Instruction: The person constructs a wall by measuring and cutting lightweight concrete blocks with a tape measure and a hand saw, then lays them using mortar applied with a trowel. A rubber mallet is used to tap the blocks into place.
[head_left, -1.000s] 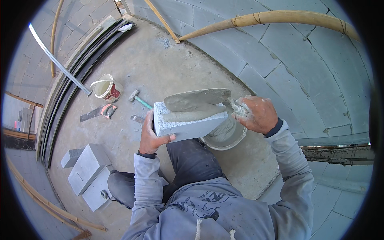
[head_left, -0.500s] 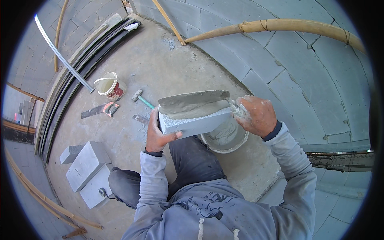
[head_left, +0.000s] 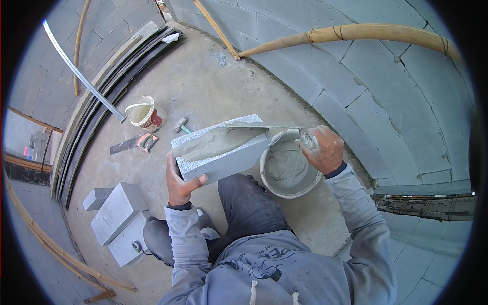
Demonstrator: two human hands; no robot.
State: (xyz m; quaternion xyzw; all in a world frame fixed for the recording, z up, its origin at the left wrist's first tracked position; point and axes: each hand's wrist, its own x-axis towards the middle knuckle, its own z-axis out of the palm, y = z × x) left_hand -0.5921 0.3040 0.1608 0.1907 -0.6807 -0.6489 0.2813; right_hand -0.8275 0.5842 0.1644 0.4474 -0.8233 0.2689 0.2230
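My left hand (head_left: 181,180) grips the left end of a light grey block (head_left: 223,165), thumb on its near side. Wet grey mortar (head_left: 211,144) lies in a band along the block's upper face. My right hand (head_left: 322,148) is closed round the mortar-caked handle of a trowel (head_left: 262,125). The trowel's blade is seen nearly edge-on, at the far right part of the block's top, touching the mortar there. Just under my right hand stands a round bucket of mortar (head_left: 287,168), partly behind the block's right end.
A white bucket (head_left: 146,113), a handsaw (head_left: 133,144) and a hammer (head_left: 181,125) are on the concrete floor beyond the block. Several blocks (head_left: 119,213) lie at left, with a tape measure (head_left: 136,246). A bamboo pole (head_left: 376,32) leans along the block wall (head_left: 391,101).
The block has shifted left and shows more of its top. The trowel's blade has turned edge-on, leaving mortar spread on the block. The mortar bucket is less covered.
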